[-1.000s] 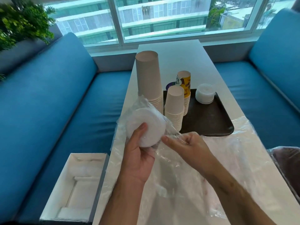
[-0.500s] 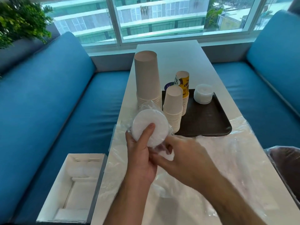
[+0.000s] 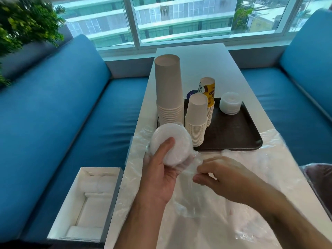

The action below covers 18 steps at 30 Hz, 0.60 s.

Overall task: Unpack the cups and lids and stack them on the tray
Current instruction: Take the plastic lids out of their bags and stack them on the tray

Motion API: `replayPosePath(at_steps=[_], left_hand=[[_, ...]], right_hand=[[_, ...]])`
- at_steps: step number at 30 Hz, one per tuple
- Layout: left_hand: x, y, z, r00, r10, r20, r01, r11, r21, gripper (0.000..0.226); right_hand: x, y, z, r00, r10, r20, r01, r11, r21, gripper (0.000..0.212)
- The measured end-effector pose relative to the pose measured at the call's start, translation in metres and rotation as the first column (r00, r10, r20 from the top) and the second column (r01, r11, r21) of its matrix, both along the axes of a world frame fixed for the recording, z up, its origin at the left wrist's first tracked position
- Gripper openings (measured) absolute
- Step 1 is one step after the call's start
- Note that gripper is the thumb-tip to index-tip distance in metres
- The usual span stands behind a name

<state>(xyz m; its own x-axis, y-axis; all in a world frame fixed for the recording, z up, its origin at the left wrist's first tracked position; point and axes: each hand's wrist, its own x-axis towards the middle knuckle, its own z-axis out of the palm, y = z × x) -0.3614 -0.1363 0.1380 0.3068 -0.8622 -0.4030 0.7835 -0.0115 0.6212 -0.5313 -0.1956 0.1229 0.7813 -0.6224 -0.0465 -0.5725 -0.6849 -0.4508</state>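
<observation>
My left hand point(image 3: 159, 175) grips a stack of white lids point(image 3: 172, 141) just in front of the dark tray point(image 3: 233, 133), thumb across the top lid. My right hand point(image 3: 221, 177) pinches the clear plastic wrap point(image 3: 193, 166) that hangs off the lids' right side. On the tray stand a tall stack of brown cups point(image 3: 168, 94), a shorter stack of white cups point(image 3: 196, 121), a yellow printed cup stack point(image 3: 208, 90) and a small pile of white lids point(image 3: 230, 103).
Loose clear plastic bags point(image 3: 251, 177) cover the near part of the white table point(image 3: 197, 56). An open white box point(image 3: 86, 203) sits on the blue sofa seat at left. Another blue sofa lies at right, with a dark bag point(image 3: 321, 177) at the right edge.
My right hand has pulled back to the right from the lids, drawing the plastic wrap off them. The left hand has held the lid stack in about the same place.
</observation>
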Motion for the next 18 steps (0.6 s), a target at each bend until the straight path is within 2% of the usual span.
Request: replayPosePath(at_steps=[2, 4, 6, 10, 11, 14, 16, 18], left_hand=[[-0.002, 0.0, 0.0, 0.994, 0.01, 0.109, -0.009, 1.0, -0.008, 0.067], [-0.003, 0.001, 0.0, 0.978, 0.028, 0.208, -0.023, 0.999, -0.028, 0.073], [-0.006, 0.002, 0.001, 0.96, 0.048, 0.278, -0.044, 0.999, -0.019, 0.08], [-0.013, 0.002, -0.001, 0.92, 0.064, 0.387, -0.084, 0.996, 0.035, 0.095], [-0.014, 0.002, -0.002, 0.921, 0.078, 0.381, -0.098, 0.995, 0.032, 0.095], [-0.013, 0.002, 0.0, 0.955, 0.13, 0.266, -0.128, 0.991, -0.024, 0.084], [-0.01, 0.001, 0.0, 0.972, 0.128, 0.195, -0.125, 0.992, -0.024, 0.076], [-0.006, 0.001, -0.002, 0.984, 0.112, 0.141, -0.112, 0.994, -0.01, 0.071]], right_hand=[[-0.003, -0.009, 0.018, 0.995, -0.036, -0.092, 0.048, 0.989, 0.142, 0.029], [-0.005, -0.016, 0.028, 0.991, -0.123, -0.05, 0.131, 0.961, 0.245, 0.038], [-0.003, -0.016, 0.031, 0.976, -0.215, 0.033, 0.199, 0.945, 0.259, 0.055], [0.02, 0.002, 0.021, 0.953, -0.27, 0.135, 0.227, 0.936, 0.269, 0.079], [0.024, 0.005, 0.017, 0.945, -0.274, 0.178, 0.224, 0.94, 0.257, 0.075], [0.03, 0.011, 0.001, 0.911, -0.201, 0.36, 0.146, 0.974, 0.174, 0.034], [0.03, 0.016, -0.008, 0.888, -0.133, 0.441, 0.089, 0.989, 0.12, 0.025], [0.027, 0.021, -0.015, 0.879, -0.09, 0.469, 0.052, 0.994, 0.094, 0.024]])
